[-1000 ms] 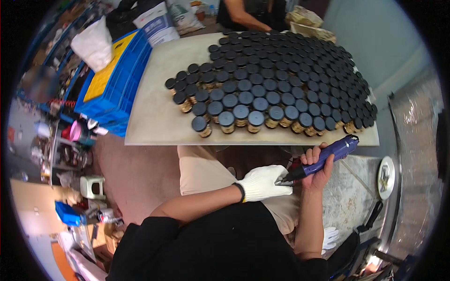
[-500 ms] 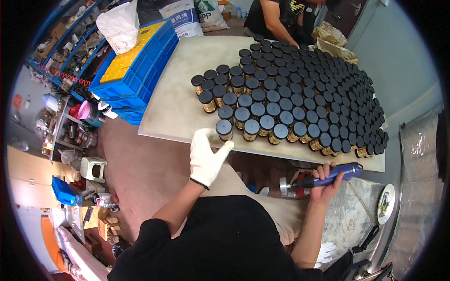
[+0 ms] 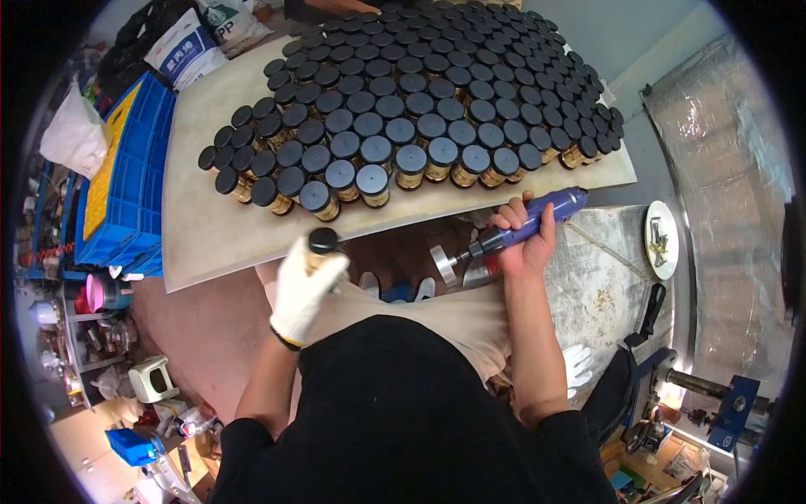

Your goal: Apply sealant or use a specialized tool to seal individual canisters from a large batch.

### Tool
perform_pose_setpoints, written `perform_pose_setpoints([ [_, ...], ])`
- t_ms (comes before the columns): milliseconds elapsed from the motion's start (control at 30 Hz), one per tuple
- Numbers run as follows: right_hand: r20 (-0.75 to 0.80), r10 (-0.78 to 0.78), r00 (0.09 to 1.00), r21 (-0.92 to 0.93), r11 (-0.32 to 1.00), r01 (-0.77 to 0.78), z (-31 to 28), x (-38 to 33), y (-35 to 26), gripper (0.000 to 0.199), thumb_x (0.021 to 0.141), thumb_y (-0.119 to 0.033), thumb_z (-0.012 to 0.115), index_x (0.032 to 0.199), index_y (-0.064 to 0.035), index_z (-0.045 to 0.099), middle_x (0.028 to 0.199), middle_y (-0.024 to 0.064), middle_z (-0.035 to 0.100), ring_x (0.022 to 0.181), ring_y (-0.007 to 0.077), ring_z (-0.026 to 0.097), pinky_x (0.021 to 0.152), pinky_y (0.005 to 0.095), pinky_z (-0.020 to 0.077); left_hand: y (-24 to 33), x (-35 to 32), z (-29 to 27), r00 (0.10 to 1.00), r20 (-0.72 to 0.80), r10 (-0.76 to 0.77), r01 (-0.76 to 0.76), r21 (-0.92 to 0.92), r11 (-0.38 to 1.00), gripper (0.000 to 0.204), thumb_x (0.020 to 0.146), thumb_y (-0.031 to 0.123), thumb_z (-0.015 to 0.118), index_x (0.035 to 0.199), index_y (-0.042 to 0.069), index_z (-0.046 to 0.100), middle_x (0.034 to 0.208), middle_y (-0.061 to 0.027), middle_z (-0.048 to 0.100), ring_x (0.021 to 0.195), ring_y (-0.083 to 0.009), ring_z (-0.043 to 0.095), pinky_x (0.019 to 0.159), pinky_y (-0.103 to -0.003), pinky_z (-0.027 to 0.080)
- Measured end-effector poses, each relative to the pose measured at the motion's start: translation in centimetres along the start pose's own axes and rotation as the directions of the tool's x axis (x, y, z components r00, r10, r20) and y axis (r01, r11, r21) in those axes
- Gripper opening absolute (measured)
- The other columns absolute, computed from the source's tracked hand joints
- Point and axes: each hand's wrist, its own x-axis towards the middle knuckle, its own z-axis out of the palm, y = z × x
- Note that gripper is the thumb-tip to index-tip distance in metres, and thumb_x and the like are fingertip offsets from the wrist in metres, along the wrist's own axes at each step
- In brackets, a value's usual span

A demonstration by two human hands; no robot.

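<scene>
My left hand (image 3: 300, 294), in a white knitted glove, is closed around a small jar (image 3: 322, 242) with a black lid and golden body. It holds the jar upright off the table, just short of the front edge. My bare right hand (image 3: 529, 244) grips a purple power driver (image 3: 554, 208). The driver's silver cup-shaped head (image 3: 443, 265) points left, toward the jar but well apart from it. Many like jars (image 3: 399, 130) stand close together on the pale table (image 3: 206, 223), black lids up.
Blue crates (image 3: 134, 193) with a yellow top stand left of the table, a white bag (image 3: 74, 139) beside them. At right, a grey bench (image 3: 600, 294) bears a white plate (image 3: 672, 252) of small metal parts and a white glove (image 3: 577, 367). Part of another person shows beyond the jars.
My left hand has taken a jar from the front row and drawn it off the table toward me. My right hand still holds the driver, tilted up more. The whole view has shifted.
</scene>
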Motion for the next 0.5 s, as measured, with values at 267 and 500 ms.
perform_pose_setpoints([
  [267, 0.050, -0.003, 0.999, 0.106, 0.994, -0.003, -0.4, -0.8, -0.7, 0.035, 0.102, -0.039, 0.058, 0.114, -0.0063, 0.053, 0.079, 0.0018, 0.041, 0.073, 0.0148, 0.043, 0.074, 0.0331, 0.0411, -0.4, 0.4, 7.9, 0.876, 0.451, -0.171, -0.006, 0.364, 0.931, 0.046, 0.084, 0.035, 0.081, 0.113, 0.003, 0.064, 0.094, -0.0079, 0.068, 0.086, -0.0157, 0.064, 0.080, -0.032, 0.052],
  [500, 0.039, 0.030, 0.999, 0.047, 0.998, -0.031, -1.0, -0.6, -1.1, 0.028, 0.103, -0.035, 0.055, 0.109, -0.0082, 0.054, 0.078, 0.0014, 0.043, 0.070, 0.0145, 0.043, 0.072, 0.0329, 0.0406, 0.8, 1.4, 9.8, 0.824, 0.547, -0.150, -0.155, 0.472, 0.868, 0.047, 0.083, 0.038, 0.081, 0.107, 0.000, 0.068, 0.091, -0.0113, 0.069, 0.082, -0.0168, 0.063, 0.076, -0.033, 0.051],
])
